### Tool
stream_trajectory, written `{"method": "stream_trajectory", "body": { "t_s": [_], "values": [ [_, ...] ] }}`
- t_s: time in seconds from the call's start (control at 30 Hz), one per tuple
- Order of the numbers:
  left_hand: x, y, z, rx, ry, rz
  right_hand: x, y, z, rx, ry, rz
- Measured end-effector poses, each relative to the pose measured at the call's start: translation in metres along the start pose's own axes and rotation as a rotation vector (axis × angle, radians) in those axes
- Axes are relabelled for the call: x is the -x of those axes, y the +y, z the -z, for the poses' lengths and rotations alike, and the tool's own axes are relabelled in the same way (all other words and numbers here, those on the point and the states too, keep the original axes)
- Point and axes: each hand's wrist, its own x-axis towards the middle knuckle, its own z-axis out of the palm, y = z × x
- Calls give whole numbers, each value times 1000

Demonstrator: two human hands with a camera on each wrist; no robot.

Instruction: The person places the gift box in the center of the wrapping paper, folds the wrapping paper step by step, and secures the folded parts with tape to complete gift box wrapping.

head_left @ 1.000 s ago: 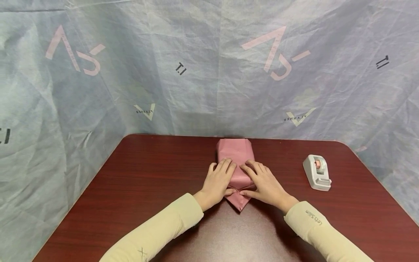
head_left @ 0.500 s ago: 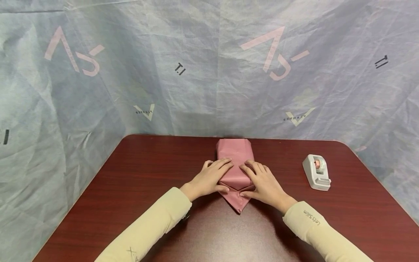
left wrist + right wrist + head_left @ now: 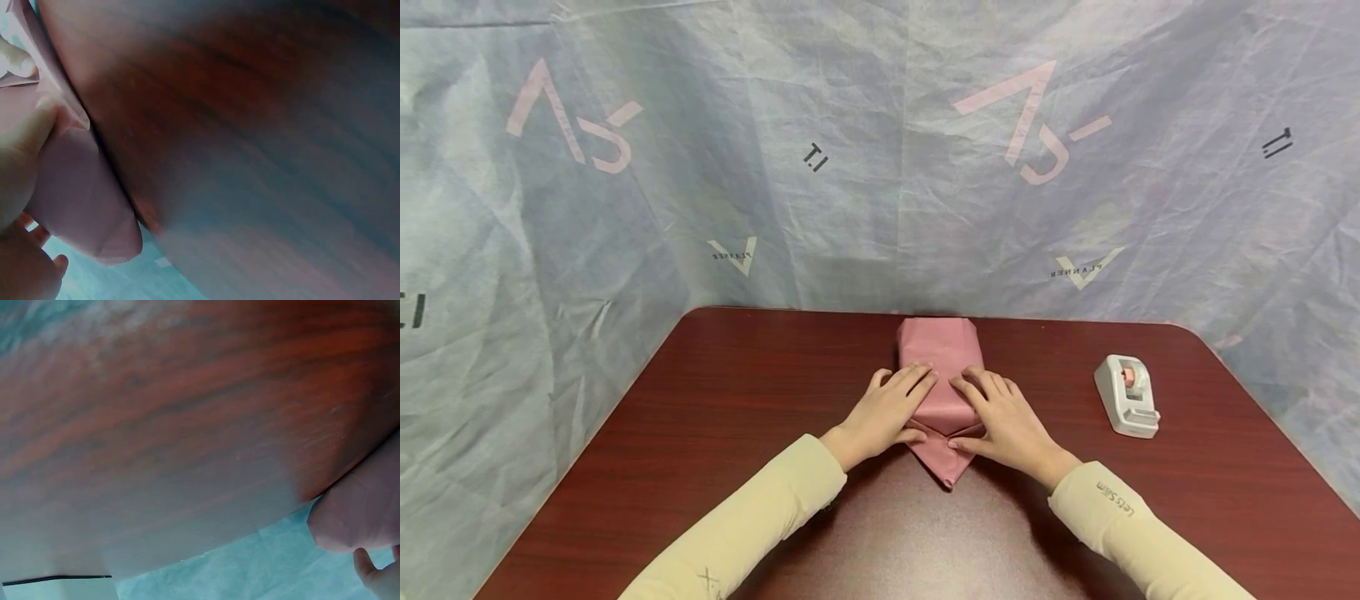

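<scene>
A box-like package wrapped in pink paper (image 3: 938, 343) lies near the table's far edge in the head view. From its near end a pointed paper flap (image 3: 946, 467) sticks out toward the person. The left hand (image 3: 880, 417) grips the package's left side, fingers over the top and thumb on the flap. On the other side, the right hand (image 3: 1011, 423) holds it likewise, its thumb at the fold. In the left wrist view, a thumb (image 3: 34, 128) presses the creased paper. The right wrist view catches only the package's corner (image 3: 359, 512) and some fingertips. The package's contents are hidden.
A white tape dispenser (image 3: 1127, 396) with a roll in it stands to the right of the package. The dark red wooden table (image 3: 760, 367) has rounded far corners. Behind it hangs a grey-blue printed cloth (image 3: 850, 208).
The left hand has shifted a little left and its thumb has moved outward along the flap, showing more of it. The right hand stays nearly still, as does the package.
</scene>
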Motion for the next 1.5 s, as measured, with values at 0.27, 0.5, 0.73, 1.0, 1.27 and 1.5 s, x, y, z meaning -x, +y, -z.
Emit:
{"method": "stream_trajectory", "body": {
  "t_s": [0.27, 0.5, 0.73, 1.0, 1.27, 1.5],
  "values": [
    [1, -3, -1, 8, -51, -9, 2, 0, -3, 8, -4, -16],
    [2, -7, 0, 33, -58, -39, 1, 0, -3, 16, 1, -16],
    [1, -9, 3, -6, -78, -67, 1, 0, -3, 24, -2, -16],
    [-4, -2, 4, -13, -70, -3, 0, 1, -4, 39, 7, -10],
    [-12, 15, 0, -131, -16, 79, -1, 2, -3, 47, 9, 15],
    [-14, 19, -4, -147, -4, 129, 0, 4, -2, 35, -2, 23]
  ]
}}
